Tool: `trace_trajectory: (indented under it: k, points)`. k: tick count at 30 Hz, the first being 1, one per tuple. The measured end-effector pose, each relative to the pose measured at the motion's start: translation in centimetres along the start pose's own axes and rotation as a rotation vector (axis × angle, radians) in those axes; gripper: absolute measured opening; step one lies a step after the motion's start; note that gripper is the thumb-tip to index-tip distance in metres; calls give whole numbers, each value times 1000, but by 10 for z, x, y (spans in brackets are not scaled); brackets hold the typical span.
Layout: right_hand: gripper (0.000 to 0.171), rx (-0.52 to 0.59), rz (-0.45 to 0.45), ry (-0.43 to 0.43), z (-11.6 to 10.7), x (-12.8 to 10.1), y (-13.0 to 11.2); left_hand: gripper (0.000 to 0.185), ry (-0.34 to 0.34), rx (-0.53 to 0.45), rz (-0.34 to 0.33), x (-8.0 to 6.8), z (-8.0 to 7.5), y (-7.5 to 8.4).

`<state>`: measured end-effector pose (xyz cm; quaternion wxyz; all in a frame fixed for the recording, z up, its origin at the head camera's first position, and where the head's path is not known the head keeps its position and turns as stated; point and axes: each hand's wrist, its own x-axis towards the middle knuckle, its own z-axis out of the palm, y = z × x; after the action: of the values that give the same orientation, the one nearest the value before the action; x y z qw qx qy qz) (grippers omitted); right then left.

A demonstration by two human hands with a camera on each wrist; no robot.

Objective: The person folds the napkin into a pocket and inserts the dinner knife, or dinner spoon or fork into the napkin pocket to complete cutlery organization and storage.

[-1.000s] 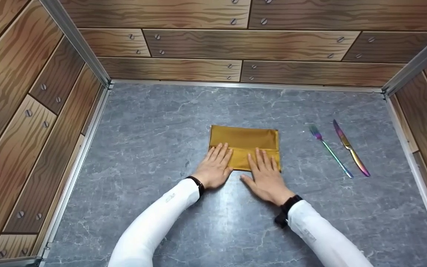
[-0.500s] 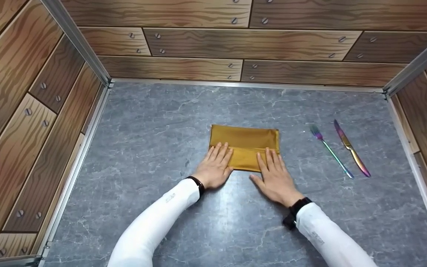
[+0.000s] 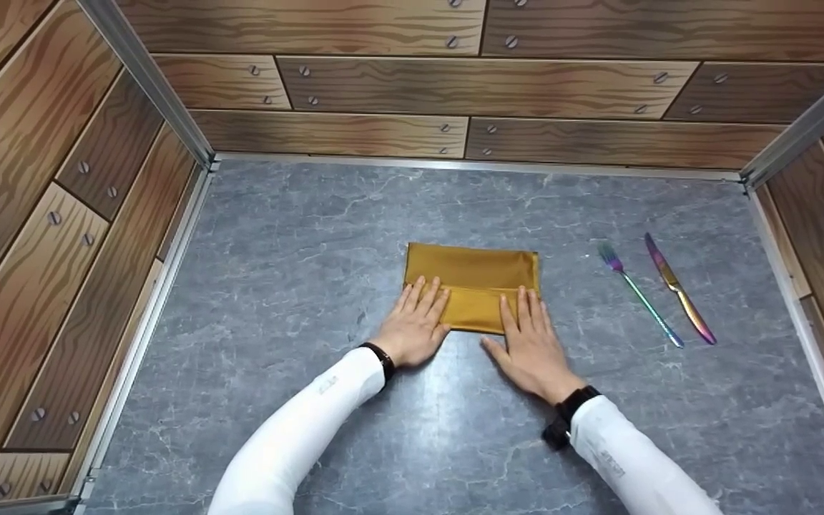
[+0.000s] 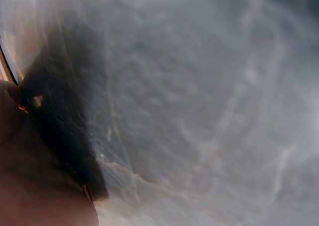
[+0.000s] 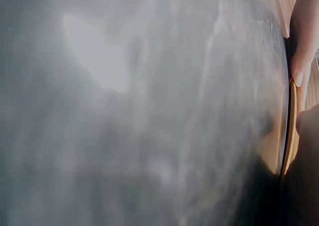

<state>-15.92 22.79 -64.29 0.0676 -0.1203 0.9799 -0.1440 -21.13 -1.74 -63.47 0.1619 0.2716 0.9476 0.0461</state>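
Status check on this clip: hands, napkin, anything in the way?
Left hand and right hand flat, fingers pressing the folded napkin's near edge. Napkin flat on the table. Fork and knife lie apart, right side.

Matt mustard cloth napkin (image 3: 472,275) — iridescent glossy metal fork (image 3: 637,293), knife (image 3: 678,287).

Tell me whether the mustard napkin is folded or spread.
Folded: the napkin lies as a compact rectangle with a flap edge across it, both hands pressing flat.

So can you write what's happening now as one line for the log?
left hand: flat on napkin | right hand: flat on napkin | fork, knife: untouched, right of napkin
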Motion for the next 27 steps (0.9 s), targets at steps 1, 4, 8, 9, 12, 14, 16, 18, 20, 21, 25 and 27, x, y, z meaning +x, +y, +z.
trace_trajectory:
  k: [1, 4, 8, 9, 12, 14, 16, 18, 20, 21, 25, 27]
  points:
    - [84, 6, 7, 7, 0, 0, 0, 65, -4, 1, 0, 0, 0, 0]
    - [85, 16, 17, 18, 1, -1, -1, 65, -27, 9, -4, 1, 0, 1]
    - [87, 0, 23, -1, -1, 0, -2, 65, -45, 13, -11, 1, -1, 1]
    - [87, -3, 22, -8, -1, 0, -2, 65, -46, 8, -12, 1, -2, 1]
    - [86, 2, 15, -22, -5, 1, -3, 65, -56, -7, -12, 1, -3, 0]
    - [85, 13, 13, -30, -8, 1, -2, 67, -54, -38, -8, 0, -5, 1]
    - [84, 29, 17, -50, -12, 0, -2, 67, -56, -68, -5, -2, -10, 1]
    - [81, 35, 28, -72, -16, 1, -1, 67, -48, -116, -9, -3, -14, 1]
    - [76, 42, 34, -85, -23, 2, 2, 63, -17, -171, -11, -4, -21, 1]
    - [72, 48, 37, -82, -27, 4, 4, 60, 6, -198, -15, -3, -24, -1]
    - [49, 91, 34, 22, -43, 14, 14, 43, 163, -335, -39, 2, -35, -10]
    - [37, 136, 25, 105, -48, 20, 19, 36, 238, -384, -50, 5, -39, -17]
